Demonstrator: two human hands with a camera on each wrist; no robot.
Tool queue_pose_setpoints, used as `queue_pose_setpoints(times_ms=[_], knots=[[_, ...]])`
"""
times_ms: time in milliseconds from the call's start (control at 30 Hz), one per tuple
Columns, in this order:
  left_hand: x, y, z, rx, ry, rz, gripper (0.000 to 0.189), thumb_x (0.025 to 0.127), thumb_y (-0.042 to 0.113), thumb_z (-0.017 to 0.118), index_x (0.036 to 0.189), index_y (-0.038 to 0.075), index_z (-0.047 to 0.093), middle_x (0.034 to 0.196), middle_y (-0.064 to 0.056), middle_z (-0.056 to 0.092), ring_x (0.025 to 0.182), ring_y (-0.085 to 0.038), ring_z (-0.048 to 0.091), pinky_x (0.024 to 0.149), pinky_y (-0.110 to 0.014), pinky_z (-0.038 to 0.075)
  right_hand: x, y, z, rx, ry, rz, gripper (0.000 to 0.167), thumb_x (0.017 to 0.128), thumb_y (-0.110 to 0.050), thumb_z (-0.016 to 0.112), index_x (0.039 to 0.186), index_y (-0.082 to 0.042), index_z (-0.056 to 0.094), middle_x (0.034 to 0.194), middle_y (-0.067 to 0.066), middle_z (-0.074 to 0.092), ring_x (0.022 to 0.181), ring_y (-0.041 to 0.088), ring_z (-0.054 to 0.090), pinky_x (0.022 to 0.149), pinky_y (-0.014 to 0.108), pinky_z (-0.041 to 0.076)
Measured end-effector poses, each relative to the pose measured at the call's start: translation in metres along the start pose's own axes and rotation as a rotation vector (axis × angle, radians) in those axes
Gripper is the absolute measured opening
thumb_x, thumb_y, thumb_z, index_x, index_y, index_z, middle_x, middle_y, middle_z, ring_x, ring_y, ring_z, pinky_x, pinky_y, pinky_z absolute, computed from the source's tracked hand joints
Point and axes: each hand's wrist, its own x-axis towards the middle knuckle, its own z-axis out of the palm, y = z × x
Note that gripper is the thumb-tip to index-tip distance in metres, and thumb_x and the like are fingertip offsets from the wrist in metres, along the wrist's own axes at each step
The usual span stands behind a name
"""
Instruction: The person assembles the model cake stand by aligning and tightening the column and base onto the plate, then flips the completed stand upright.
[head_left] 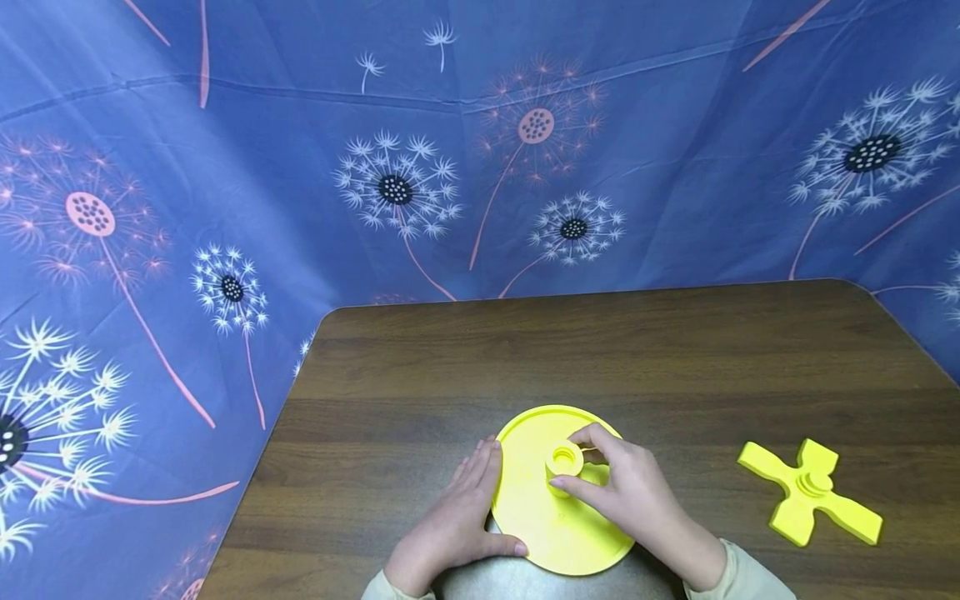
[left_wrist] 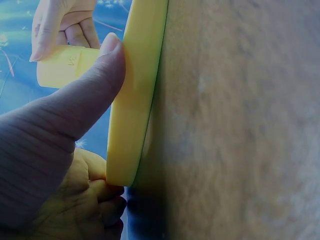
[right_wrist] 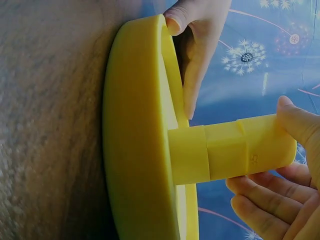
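Observation:
A round yellow base (head_left: 540,533) with a low raised rim lies flat on the table. From its middle rises a yellow post (right_wrist: 225,152) of stacked cylindrical sections, with a round opening at the top. My right hand (head_left: 637,492) pinches the uppermost section between thumb and fingers; raised digits show on its side in the right wrist view. My left hand (head_left: 461,517) holds the base by its left side, fingers along the rim and thumb at the near edge. In the left wrist view the thumb (left_wrist: 107,65) overlaps the rim.
To the right, a yellow cross-shaped piece (head_left: 813,492) with a stepped round knob at its centre lies on the brown wood-grain table (head_left: 600,350). A blue cloth (head_left: 465,167) printed with dandelions hangs behind the table and along its left side.

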Motion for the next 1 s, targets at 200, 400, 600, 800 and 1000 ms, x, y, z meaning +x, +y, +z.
queue_pose_setpoints(times_ms=[200,400,600,800,1000], knots=[[-0.001,0.0,0.0,0.003,0.01,0.011,0.124,0.071,0.062,0.075,0.154,-0.003,0.011,0.161,-0.02,0.011,0.148,-0.031,0.012,0.117,-0.048,0.019,0.001,-0.001,0.0,-0.018,0.009,-0.003,0.045,0.067,-0.031,0.089,0.1,-0.022,0.061,0.089,-0.018,0.066,0.079,0.009,0.071,0.068,0.028,0.058],[-0.001,0.001,-0.001,-0.004,0.014,0.016,0.123,0.071,0.063,0.075,0.154,-0.003,0.012,0.161,-0.02,0.012,0.148,-0.032,0.013,0.117,-0.049,0.02,0.002,0.003,-0.003,0.021,-0.023,-0.029,0.05,0.069,-0.029,0.089,0.11,-0.018,0.063,0.097,-0.009,0.069,0.082,0.008,0.069,0.072,0.03,0.058],[-0.001,0.001,-0.002,-0.019,-0.01,-0.002,0.123,0.071,0.063,0.074,0.154,-0.002,0.011,0.161,-0.019,0.012,0.148,-0.03,0.012,0.118,-0.047,0.018,0.009,0.009,-0.012,0.137,-0.185,-0.132,0.045,0.089,-0.02,0.072,0.132,-0.011,0.06,0.128,-0.001,0.063,0.116,0.015,0.061,0.092,0.034,0.052],[-0.001,0.001,-0.003,-0.023,-0.017,-0.007,0.123,0.071,0.064,0.073,0.155,-0.002,0.011,0.161,-0.019,0.01,0.148,-0.029,0.011,0.118,-0.047,0.017,0.015,0.016,-0.018,0.269,-0.382,-0.16,0.047,0.096,-0.017,0.063,0.141,-0.013,0.052,0.139,0.001,0.056,0.13,0.016,0.049,0.105,0.022,0.039],[-0.001,0.001,-0.002,-0.016,-0.017,-0.005,0.123,0.072,0.065,0.072,0.155,-0.002,0.01,0.161,-0.019,0.011,0.148,-0.029,0.011,0.118,-0.047,0.017,0.016,0.017,-0.02,0.27,-0.417,-0.071,0.043,0.095,-0.027,0.065,0.134,-0.011,0.058,0.131,-0.001,0.061,0.123,0.014,0.055,0.101,0.027,0.045]])
